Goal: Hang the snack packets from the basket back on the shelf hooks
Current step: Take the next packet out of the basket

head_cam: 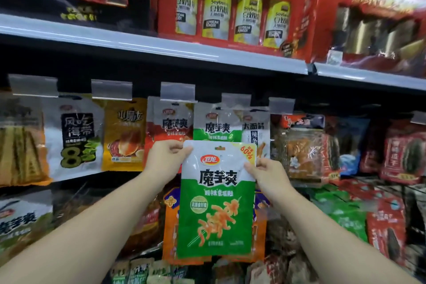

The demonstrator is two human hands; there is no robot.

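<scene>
A green and white snack packet (217, 200) is held upright in front of the hanging rows. My left hand (164, 160) pinches its top left corner. My right hand (268, 174) pinches its upper right edge. Just above and behind it hangs a matching green and white packet (216, 127) on a hook under a clear price tag holder (236, 100). The basket is out of view.
A row of hooks carries other packets: white seaweed (73, 136), yellow (125, 131), red and white (170, 120), red ones (306, 147) to the right. A shelf edge (161, 47) above bears red gift boxes (230, 0). More packets hang in a lower row (345, 214).
</scene>
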